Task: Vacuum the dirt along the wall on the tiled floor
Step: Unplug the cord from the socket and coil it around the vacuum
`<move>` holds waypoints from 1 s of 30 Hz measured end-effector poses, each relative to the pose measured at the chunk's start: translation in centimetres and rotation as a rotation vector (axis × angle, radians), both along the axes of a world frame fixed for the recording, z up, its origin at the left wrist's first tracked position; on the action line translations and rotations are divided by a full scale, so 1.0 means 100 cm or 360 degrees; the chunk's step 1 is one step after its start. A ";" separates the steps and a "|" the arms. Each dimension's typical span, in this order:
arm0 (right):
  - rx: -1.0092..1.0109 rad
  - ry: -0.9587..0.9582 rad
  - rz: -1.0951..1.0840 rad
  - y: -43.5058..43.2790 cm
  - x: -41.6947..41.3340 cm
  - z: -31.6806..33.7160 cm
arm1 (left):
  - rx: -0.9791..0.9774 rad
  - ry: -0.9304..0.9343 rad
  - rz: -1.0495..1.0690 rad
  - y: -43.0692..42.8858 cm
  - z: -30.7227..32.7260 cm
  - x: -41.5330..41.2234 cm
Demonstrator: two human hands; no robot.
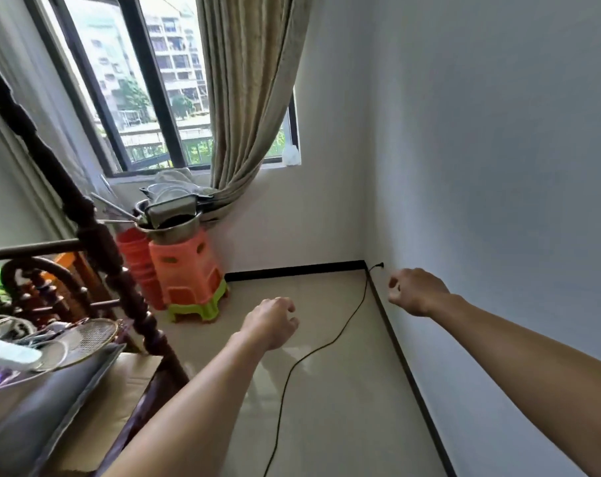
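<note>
The beige tiled floor (344,407) meets a white wall (498,201) on the right along a black baseboard (406,366). A thin black cord (344,330) runs across the tiles from the bottom edge up to a plug (380,265) in the wall near the corner. My right hand (416,290) hovers close to the wall just right of the plug, fingers loosely curled, holding nothing. Over the floor left of the cord, my left hand (271,321) is stretched forward, fingers relaxed and empty. No vacuum cleaner is in view.
Stacked orange and green plastic stools (185,270) carrying a metal pot (175,225) stand in the far left corner under the window (137,80) and curtain (247,98). Dark carved wooden furniture (120,266) with rackets (85,335) on it lines the left side.
</note>
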State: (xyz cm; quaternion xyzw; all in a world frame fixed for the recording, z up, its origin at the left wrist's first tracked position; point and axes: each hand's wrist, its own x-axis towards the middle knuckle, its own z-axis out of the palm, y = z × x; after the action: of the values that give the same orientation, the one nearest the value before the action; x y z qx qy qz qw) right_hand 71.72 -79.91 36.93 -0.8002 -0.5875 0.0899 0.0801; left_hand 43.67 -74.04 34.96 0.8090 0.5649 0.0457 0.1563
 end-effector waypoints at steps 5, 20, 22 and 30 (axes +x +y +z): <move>-0.0163 0.0030 -0.0001 0.122 0.059 -0.035 | -0.0064 0.0014 -0.0018 0.124 -0.022 0.069; -0.0347 0.0100 -0.0016 0.474 0.155 -0.060 | -0.0144 -0.0001 0.0046 0.470 -0.052 0.146; -0.0360 0.0133 -0.0079 0.517 0.166 -0.072 | -0.0164 0.0002 0.0009 0.519 -0.061 0.154; -0.0415 0.0282 -0.0310 0.643 0.210 -0.101 | -0.0286 0.0096 -0.0199 0.694 -0.075 0.211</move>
State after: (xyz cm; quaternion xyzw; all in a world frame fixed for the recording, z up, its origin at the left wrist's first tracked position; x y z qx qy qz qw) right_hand 92.72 -15.58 26.79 -0.8459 -0.4812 0.2271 0.0356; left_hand 64.74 -4.61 27.46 0.8264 0.5195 -0.0395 0.2136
